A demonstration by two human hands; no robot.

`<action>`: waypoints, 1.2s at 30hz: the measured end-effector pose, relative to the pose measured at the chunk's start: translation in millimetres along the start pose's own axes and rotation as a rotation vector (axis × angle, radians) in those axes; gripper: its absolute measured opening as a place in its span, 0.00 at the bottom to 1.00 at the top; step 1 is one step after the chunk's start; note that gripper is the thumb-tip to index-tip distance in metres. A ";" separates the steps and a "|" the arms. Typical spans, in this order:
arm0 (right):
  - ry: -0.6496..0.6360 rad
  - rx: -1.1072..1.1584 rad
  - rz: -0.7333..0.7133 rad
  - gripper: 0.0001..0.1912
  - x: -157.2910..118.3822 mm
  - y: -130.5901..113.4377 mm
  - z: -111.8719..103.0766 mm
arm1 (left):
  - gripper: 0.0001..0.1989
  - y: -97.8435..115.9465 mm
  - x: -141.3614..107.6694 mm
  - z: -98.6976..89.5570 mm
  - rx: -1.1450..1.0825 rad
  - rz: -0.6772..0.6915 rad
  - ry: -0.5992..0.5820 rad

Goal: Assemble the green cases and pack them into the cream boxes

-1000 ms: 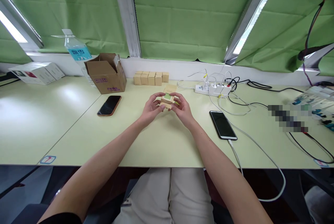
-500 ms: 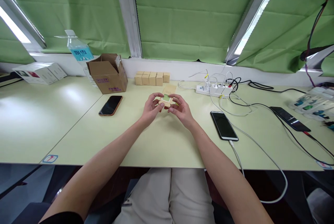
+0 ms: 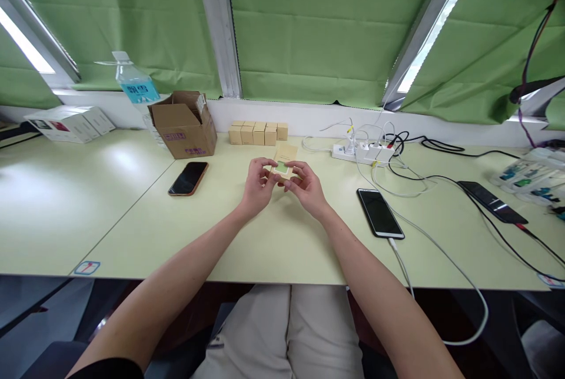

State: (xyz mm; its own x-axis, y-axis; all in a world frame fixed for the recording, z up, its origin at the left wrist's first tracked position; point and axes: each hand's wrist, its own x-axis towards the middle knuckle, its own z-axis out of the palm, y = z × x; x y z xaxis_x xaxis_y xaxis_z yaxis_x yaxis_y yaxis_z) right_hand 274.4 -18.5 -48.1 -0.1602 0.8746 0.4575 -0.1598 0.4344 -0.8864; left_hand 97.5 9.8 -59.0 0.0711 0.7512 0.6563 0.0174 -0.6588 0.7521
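Both hands meet above the middle of the table around a small tan cardboard piece [image 3: 286, 173] with a green and white patch on it. My left hand [image 3: 259, 183] grips its left side between thumb and fingers. On the right side, my right hand [image 3: 306, 186] holds it in the same way. The fingers partly hide the piece. Just beyond it, a flat tan card [image 3: 287, 153] lies on the table. Several small tan boxes [image 3: 253, 133] stand in a row behind, near the wall.
An open cardboard box [image 3: 183, 132] and a water bottle [image 3: 138, 87] stand at the back left, with a dark phone [image 3: 188, 179] in front. To the right are a power strip [image 3: 364, 153], cables, a charging phone [image 3: 379, 213] and another black phone [image 3: 492, 202].
The front flap of the small cardboard piece no longer stands out between the thumbs, and the fingers have shifted slightly. The view has moved very little.
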 end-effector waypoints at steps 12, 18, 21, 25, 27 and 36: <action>-0.043 -0.517 -0.083 0.23 -9.1 2.9 2.3 | 0.43 2.3 2.9 -11.7 0.177 -0.086 -0.127; -0.146 -0.758 -0.145 0.39 -14.0 -10.4 2.7 | 0.46 -8.6 11.1 -20.2 0.145 -0.235 -0.042; 0.169 -0.860 -0.157 0.39 -7.2 -8.4 -15.3 | 0.44 -19.0 20.6 -32.6 0.089 -0.278 0.001; 0.383 -0.970 0.067 0.38 1.6 4.0 -40.9 | 0.38 -24.2 28.3 -46.7 -0.084 -0.390 -0.186; 0.338 -1.018 0.158 0.40 3.0 10.7 -46.5 | 0.39 -24.9 26.8 -48.8 -0.177 -0.437 -0.383; 0.195 -1.068 0.247 0.20 -0.7 20.7 -45.4 | 0.42 -32.0 19.6 -48.5 -0.010 -0.296 -0.417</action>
State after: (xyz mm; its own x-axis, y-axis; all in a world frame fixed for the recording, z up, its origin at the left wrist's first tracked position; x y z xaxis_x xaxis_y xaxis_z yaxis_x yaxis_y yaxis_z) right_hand 315.3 -0.4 -70.0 0.0987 0.9406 0.3247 0.7905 0.1241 -0.5997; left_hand 50.0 47.7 -67.3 0.4568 0.8236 0.3363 0.0881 -0.4180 0.9041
